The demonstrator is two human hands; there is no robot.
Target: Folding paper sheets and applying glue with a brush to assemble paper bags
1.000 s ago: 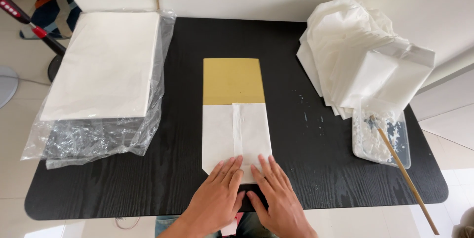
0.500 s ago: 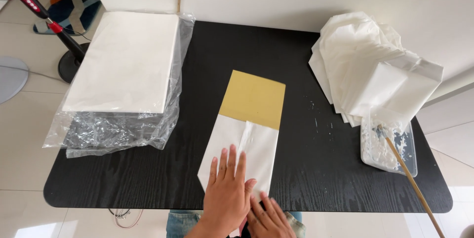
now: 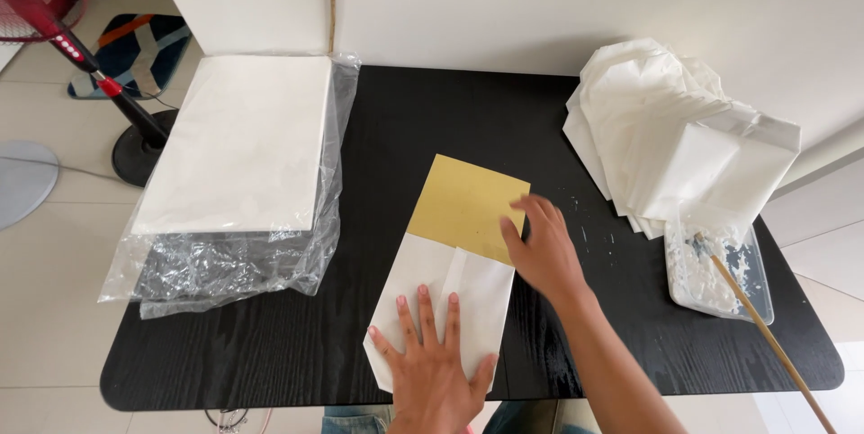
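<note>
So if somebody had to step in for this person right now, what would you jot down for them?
Left hand: flat, fingers spread, pressing the near white end of the folded paper piece on the black table.
Right hand: open, holding nothing, at the right edge of the piece's gold card.
Around: wrapped stack of white sheets at left; pile of finished white pieces at right; clear paste tray with a stick in front of that pile.
Done: white paper folded over the card, centre seam showing.
Left: the gold end is uncovered; piece not yet on the pile.
</note>
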